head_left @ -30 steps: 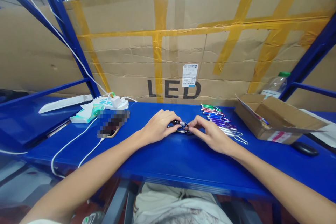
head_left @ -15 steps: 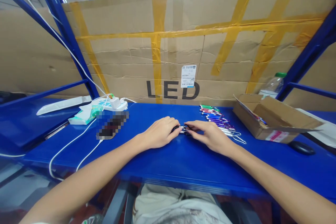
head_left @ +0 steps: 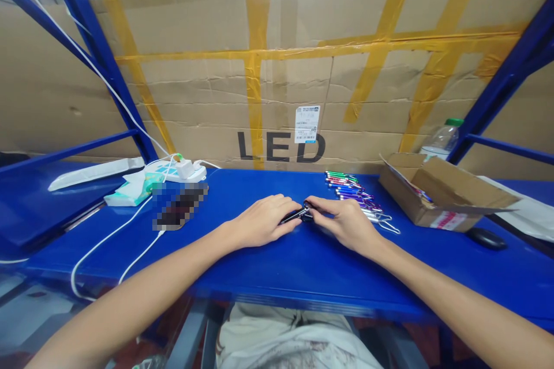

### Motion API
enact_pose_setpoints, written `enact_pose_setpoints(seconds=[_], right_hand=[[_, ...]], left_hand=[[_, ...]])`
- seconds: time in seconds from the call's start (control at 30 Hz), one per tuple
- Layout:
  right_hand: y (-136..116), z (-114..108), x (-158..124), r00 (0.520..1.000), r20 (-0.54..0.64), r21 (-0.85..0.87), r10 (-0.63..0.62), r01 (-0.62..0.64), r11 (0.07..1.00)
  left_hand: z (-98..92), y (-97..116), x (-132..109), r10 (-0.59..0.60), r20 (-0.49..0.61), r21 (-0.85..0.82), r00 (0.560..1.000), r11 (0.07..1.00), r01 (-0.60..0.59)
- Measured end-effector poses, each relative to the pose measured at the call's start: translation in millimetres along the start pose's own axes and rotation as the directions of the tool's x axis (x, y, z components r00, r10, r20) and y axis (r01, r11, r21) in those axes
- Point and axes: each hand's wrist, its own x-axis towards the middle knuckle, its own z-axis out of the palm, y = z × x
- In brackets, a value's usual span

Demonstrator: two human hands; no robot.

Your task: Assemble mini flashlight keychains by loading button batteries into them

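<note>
At the middle of the blue surface (head_left: 303,268), head view: left grip (head_left: 264,222) and right grip (head_left: 343,221) meet fingertip to fingertip on one small dark pen-shaped piece (head_left: 294,216) with a metal end. Both are closed on it. The left fingers curl over one end, and the right thumb and forefinger pinch the other. The piece sits low; can't tell if it touches the surface.

Just beyond the right grip is a row of coloured pieces (head_left: 351,190) of like shape, side by side, with wire clips at the near end. Further right are an open cardboard box (head_left: 437,199) and a black mouse (head_left: 485,238). Well apart to the left of the left grip are a power strip (head_left: 179,170) and a white cable (head_left: 108,236).

Risks, my read:
- It's a fingertip-only pinch on a small smooth part, so a twist or pull could slip it loose and let it roll toward the front edge.
- The right wrist lies near the row, so a sideways sweep would scatter it.
</note>
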Motion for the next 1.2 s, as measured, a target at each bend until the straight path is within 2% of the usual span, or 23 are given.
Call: enact_pose_setpoints(seconds=[0.13, 0.37, 0.57, 0.7, 0.73, 0.87, 0.93, 1.07, 1.2], right_hand=[[2.1, 4.1, -3.3, 0.998, -0.053, -0.070, -0.020, 0.017, 0.997], [5.3, 10.5, -10.4, 0.966, -0.183, -0.182, -0.184, 0.150, 0.972], [5.4, 13.4, -7.0, 0.969, -0.232, -0.016, -0.084, 0.083, 0.996], [2.8, 15.2, -10.4, 0.951, -0.272, -0.101, -0.149, 0.126, 0.987], [1.9, 15.1, -10.7, 0.953, -0.274, -0.088, -0.131, 0.111, 0.990], [1.1, 12.8, -6.3, 0.969, -0.243, 0.103, 0.031, -0.005, 0.995], [2.6, 10.8, -3.0, 0.976, -0.209, 0.162, 0.066, -0.032, 0.986], [3.8, 5.1, -0.2, 0.984, -0.150, 0.193, 0.096, -0.066, 0.979], [0.5, -0.7, 0.6, 0.987, 0.002, 0.258, 0.161, -0.156, 0.953]], left_hand=[[0.1, -1.0, 0.1, 0.009, 0.000, -0.005, 1.000, 1.000, -0.009], [-1.8, 2.6, 0.2, 0.028, -0.018, 0.038, 0.999, 0.999, -0.027], [-0.2, 3.2, 0.6, -0.004, -0.017, 0.079, 1.000, 0.997, 0.005], [2.6, 0.3, -0.5, 0.028, -0.030, 0.115, 0.999, 0.993, -0.024], [4.0, 0.0, -0.6, 0.042, -0.035, 0.133, 0.999, 0.990, -0.037], [14.5, -0.3, 0.6, 0.088, -0.039, 0.350, 0.995, 0.934, -0.069], [19.8, -0.9, 1.3, 0.098, -0.053, 0.395, 0.994, 0.916, -0.070], [18.2, -5.1, 0.9, 0.086, -0.071, 0.255, 0.994, 0.965, -0.066], [7.9, -9.9, 0.3, -0.015, -0.065, 0.168, 0.998, 0.985, 0.026]])
